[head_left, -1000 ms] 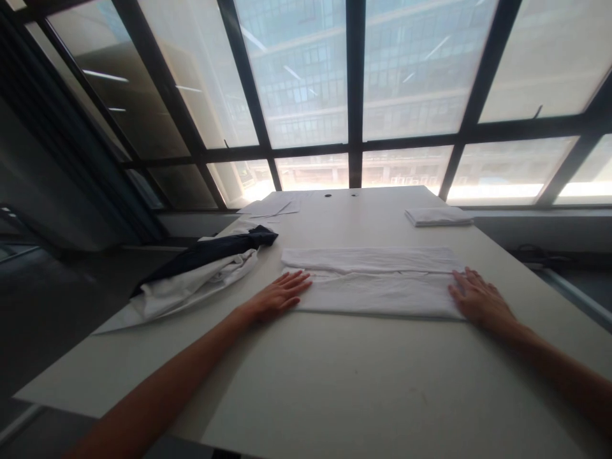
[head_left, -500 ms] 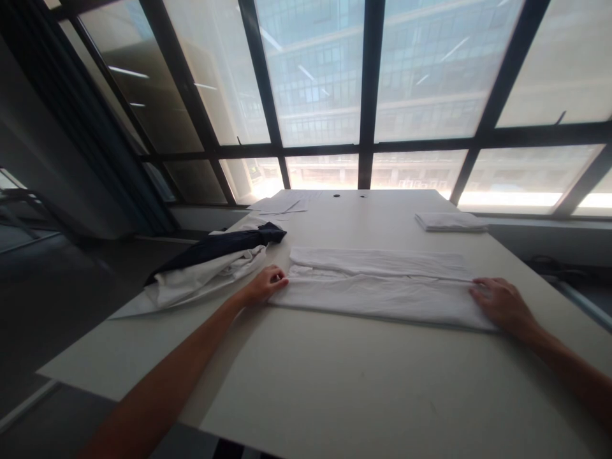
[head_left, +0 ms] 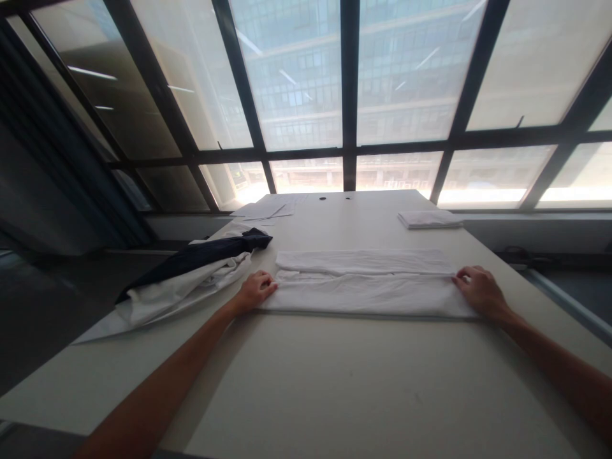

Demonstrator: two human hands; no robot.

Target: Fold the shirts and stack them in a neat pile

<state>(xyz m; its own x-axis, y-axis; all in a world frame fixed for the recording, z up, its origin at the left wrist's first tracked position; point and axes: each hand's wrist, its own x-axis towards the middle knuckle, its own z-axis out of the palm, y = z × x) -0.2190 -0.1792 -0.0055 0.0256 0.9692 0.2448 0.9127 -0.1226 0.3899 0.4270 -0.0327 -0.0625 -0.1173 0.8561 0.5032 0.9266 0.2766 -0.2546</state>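
A white garment [head_left: 363, 293], folded into a long flat strip, lies across the white table [head_left: 306, 376]. Its kind I cannot make out; a lengthwise fold edge runs along its middle. At the strip's left end, my left hand [head_left: 255, 290] pinches the cloth with thumb and fingers together. My right hand [head_left: 480, 290] grips the right end near that middle fold, its thumb and forefinger closed on the fabric.
Left of the strip lies a loose pile of a dark garment [head_left: 201, 255] and white cloth [head_left: 186, 290]. Papers [head_left: 262, 211] rest behind it. A folded white cloth [head_left: 430, 219] sits at the far right, before large windows [head_left: 291, 76].
My right hand has shifted from lying over the garment's right end to pinching its edge. My left hand keeps its place at the left end. The view has turned slightly right.
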